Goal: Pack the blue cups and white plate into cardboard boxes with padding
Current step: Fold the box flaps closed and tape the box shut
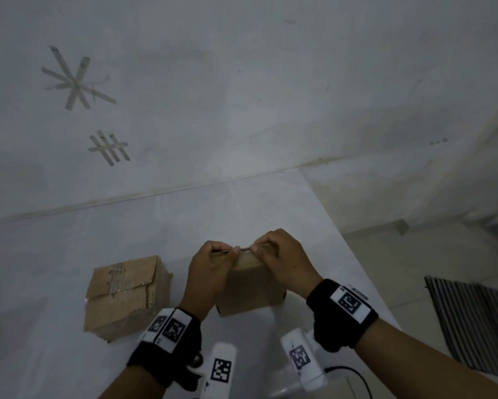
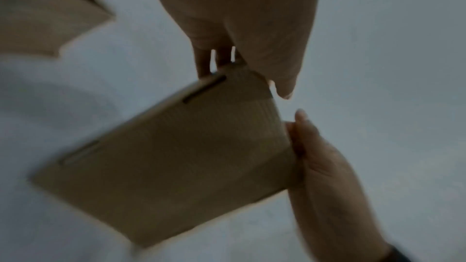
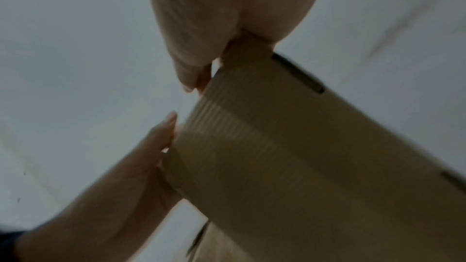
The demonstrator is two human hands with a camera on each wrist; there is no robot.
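1. The small cardboard box (image 1: 252,286) sits low in the centre of the head view, on the white table (image 1: 69,254).
2. The left hand (image 1: 206,273) and right hand (image 1: 285,264) both pinch its top edge, fingers curled over it; the inside is hidden.
3. A taped box (image 1: 125,295) stands closed at lower left; its contents cannot be seen.
4. Both wrist views are dim and blurred.

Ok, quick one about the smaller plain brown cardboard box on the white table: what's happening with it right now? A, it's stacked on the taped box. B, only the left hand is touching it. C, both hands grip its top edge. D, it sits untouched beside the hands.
C: the left hand and right hand both curl over the top edge of the smaller plain brown cardboard box, which stands apart from the taped cardboard box on the white table.
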